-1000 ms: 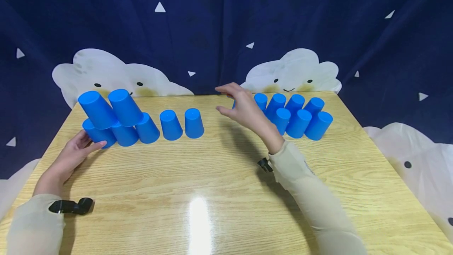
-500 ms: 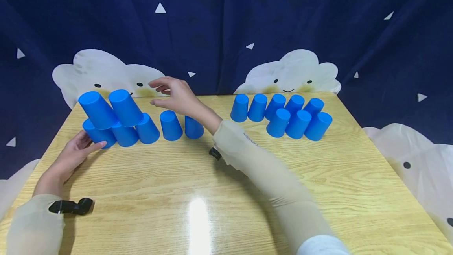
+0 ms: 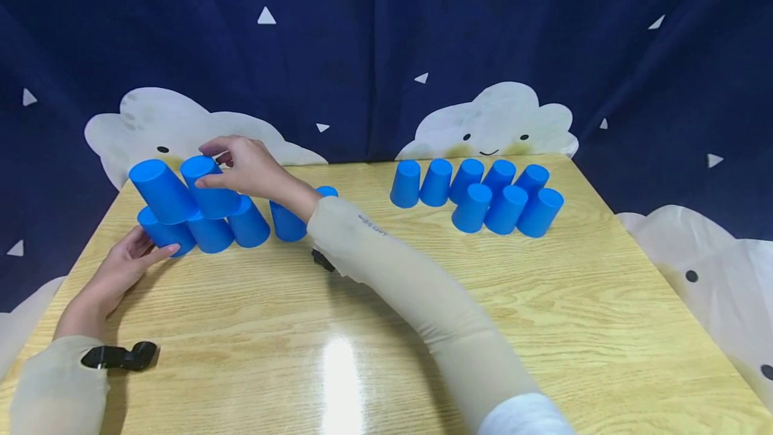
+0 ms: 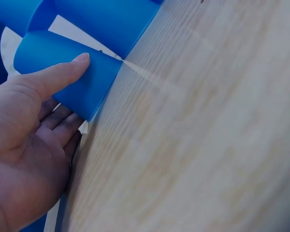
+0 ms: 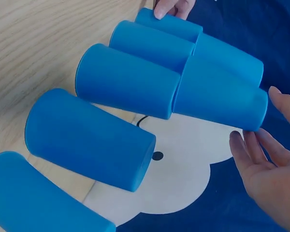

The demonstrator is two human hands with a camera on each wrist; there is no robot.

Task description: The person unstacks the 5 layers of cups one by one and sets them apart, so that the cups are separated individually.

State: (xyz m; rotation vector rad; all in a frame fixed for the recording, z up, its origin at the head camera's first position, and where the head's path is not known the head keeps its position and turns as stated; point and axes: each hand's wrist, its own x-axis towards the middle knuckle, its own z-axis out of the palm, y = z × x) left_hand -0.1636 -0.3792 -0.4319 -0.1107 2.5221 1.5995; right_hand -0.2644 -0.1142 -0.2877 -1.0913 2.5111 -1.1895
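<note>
Blue plastic cups stand upside down in a row at the left. My left hand (image 3: 123,267) holds the end cup (image 4: 70,72) of the bottom row, thumb across its front and fingers behind. On top rest two upper cups, a left one (image 3: 162,190) and a right one (image 3: 214,197). My right hand (image 3: 247,166) is at the right upper cup. In the right wrist view its spread thumb and fingers (image 5: 275,147) stand around the narrow end of that cup (image 5: 220,94), with the fingertips right at its edge.
Two more cups continue the bottom row, one cup (image 5: 89,140) beside the stack and another (image 3: 328,191) mostly behind the right forearm. Several blue cups (image 3: 507,210) stand in two rows at the back right of the wooden table (image 3: 543,327). A dark blue curtain (image 3: 338,39) hangs behind.
My right hand has swept left from near the right-hand cups, over the bottom row, to the right upper cup. My left hand has stayed on the end cup.
</note>
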